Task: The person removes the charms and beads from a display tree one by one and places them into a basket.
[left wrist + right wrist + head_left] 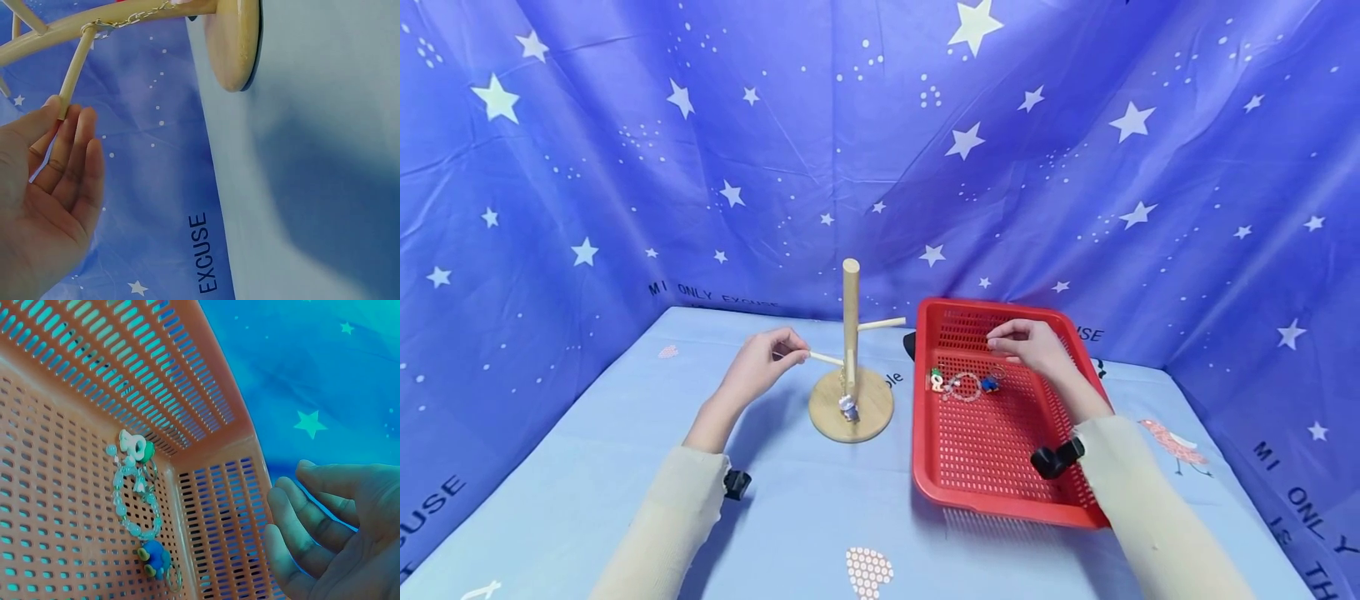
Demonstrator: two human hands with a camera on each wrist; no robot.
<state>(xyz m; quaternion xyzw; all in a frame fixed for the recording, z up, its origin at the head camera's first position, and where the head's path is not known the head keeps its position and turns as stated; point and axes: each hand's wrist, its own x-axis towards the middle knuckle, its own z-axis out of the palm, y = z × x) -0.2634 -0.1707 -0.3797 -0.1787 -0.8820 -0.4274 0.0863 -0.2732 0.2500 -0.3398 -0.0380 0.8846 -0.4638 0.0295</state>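
Note:
A round-based wooden stand [851,292] has thin side pegs. My left hand [760,364] pinches the tip of its left peg [76,72] between thumb and fingers. Around that peg's root loops a clasp with a gold chain [140,17]; a small figure keychain [848,408] hangs low by the post in the head view. Over the red basket [927,454], my right hand [1033,343] holds nothing, its fingers loosely bent. Inside the basket lie a beaded bracelet [120,509], a blue figure keychain [153,557] and a white figure charm with a green part [132,446].
The basket stands right of the stand on a pale blue cloth [790,517], its raised rim beneath my right forearm. A blue star-printed curtain [790,150] rises behind. Something black [909,345] shows by the basket's left rim.

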